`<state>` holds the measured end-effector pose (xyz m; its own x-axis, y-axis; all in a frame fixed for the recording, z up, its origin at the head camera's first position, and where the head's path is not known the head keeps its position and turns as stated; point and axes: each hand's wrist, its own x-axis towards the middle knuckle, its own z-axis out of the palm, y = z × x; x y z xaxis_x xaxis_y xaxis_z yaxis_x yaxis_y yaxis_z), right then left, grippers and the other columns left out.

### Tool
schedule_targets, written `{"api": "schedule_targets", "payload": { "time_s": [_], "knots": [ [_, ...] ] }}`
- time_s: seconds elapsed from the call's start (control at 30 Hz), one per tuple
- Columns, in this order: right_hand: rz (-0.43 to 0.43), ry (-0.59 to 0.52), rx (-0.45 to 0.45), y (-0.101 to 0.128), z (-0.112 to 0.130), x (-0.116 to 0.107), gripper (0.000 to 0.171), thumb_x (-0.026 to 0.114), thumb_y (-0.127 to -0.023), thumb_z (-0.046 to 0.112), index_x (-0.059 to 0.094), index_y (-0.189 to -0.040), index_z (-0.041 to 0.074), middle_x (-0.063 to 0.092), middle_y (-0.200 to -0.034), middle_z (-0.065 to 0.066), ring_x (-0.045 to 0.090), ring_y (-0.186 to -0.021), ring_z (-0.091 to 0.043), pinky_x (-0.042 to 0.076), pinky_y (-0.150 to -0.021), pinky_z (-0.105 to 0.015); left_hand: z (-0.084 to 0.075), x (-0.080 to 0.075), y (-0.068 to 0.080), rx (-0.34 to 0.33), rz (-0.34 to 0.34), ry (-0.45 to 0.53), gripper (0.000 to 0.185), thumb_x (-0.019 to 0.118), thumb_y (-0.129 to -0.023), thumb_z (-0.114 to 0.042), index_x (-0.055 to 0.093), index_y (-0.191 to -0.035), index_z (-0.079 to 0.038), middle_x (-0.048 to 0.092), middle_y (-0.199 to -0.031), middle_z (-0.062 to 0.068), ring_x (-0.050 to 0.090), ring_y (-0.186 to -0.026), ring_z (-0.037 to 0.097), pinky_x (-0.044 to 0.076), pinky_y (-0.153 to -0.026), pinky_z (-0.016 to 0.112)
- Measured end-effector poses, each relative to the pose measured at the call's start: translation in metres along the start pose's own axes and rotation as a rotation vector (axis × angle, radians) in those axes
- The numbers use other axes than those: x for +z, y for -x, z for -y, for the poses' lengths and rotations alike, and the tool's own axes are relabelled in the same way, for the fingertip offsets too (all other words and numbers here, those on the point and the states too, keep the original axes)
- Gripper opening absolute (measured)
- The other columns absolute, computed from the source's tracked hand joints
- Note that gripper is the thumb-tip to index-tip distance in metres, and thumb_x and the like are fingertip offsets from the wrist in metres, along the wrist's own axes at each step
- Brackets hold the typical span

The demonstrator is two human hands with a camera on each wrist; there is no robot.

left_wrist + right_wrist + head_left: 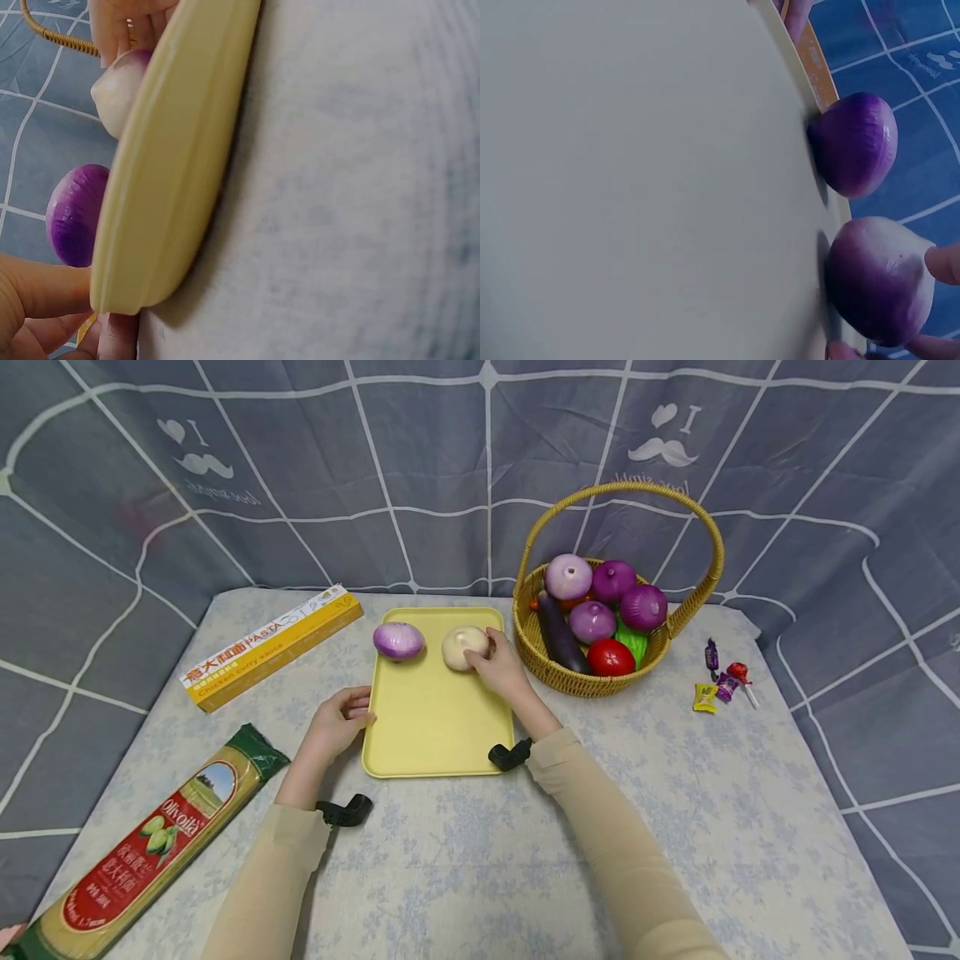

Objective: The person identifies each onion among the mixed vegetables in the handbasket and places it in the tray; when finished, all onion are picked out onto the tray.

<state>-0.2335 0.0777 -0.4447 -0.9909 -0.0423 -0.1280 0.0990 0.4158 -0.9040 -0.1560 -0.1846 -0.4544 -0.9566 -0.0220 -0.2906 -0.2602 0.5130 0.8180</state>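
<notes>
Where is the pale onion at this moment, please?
In the head view, the pale onion sits on the yellow tray's far right, gripped by the right hand, beside the purple onion.

Two onions on your tray, seen from the right wrist

Your fingertips (943, 262) touched the pale purple onion (881, 281) resting on the tray (630, 187); a darker purple onion (855, 142) sat just beside it, against a blue grid-patterned cloth (922, 67).

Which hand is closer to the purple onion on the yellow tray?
The right hand looks slightly nearer: it holds the pale onion right beside the purple onion. The left hand grips the tray edge, nearer the person.
</notes>
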Motion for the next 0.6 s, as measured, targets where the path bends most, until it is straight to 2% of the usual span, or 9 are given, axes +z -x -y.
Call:
{"api": "schedule_targets", "payload": {
  "time_s": [0.13,0.33,0.47,0.6],
  "knots": [
    [-0.02,0.079,-0.027,0.01,0.009,-0.004,0.07,0.065,-0.093,0.024,0.033,-0.151,0.001,0.037,-0.153,-0.023,0.039,-0.14,-0.035,0.037,-0.115,-0.043,0.001,0.0,0.0,-0.002,-0.003,-0.004,0.049,0.056,-0.098,-0.006,0.044,-0.145,-0.001,0.055,-0.132,0.022,0.056,-0.117,0.032,0.049,-0.084,0.022],
    [-0.074,0.152,-0.115,0.031,0.025,-0.017,0.055,0.065,-0.092,0.024,0.05,-0.141,0.004,0.049,-0.143,-0.019,0.047,-0.133,-0.034,0.04,-0.11,-0.046,0.003,0.0,0.0,0.008,-0.005,-0.006,0.049,0.056,-0.098,-0.005,0.044,-0.145,0.0,0.055,-0.131,0.022,0.056,-0.117,0.031,0.049,-0.083,0.021],
    [-0.096,0.061,-0.167,0.042,0.028,-0.036,0.042,0.063,-0.094,0.022,0.059,-0.133,0.005,0.056,-0.136,-0.014,0.05,-0.131,-0.031,0.044,-0.107,-0.043,0.003,0.0,0.0,0.016,-0.007,-0.006,0.049,0.055,-0.098,-0.005,0.044,-0.145,0.001,0.055,-0.131,0.023,0.055,-0.115,0.03,0.048,-0.08,0.018],
    [-0.123,-0.037,-0.197,0.051,0.026,-0.062,0.036,0.062,-0.096,0.019,0.061,-0.128,0.003,0.06,-0.132,-0.013,0.054,-0.128,-0.027,0.047,-0.106,-0.04,0.002,0.001,0.0,0.012,-0.006,-0.002,0.049,0.055,-0.099,-0.006,0.043,-0.146,0.0,0.054,-0.132,0.023,0.055,-0.116,0.031,0.049,-0.083,0.021]
  ]
}}
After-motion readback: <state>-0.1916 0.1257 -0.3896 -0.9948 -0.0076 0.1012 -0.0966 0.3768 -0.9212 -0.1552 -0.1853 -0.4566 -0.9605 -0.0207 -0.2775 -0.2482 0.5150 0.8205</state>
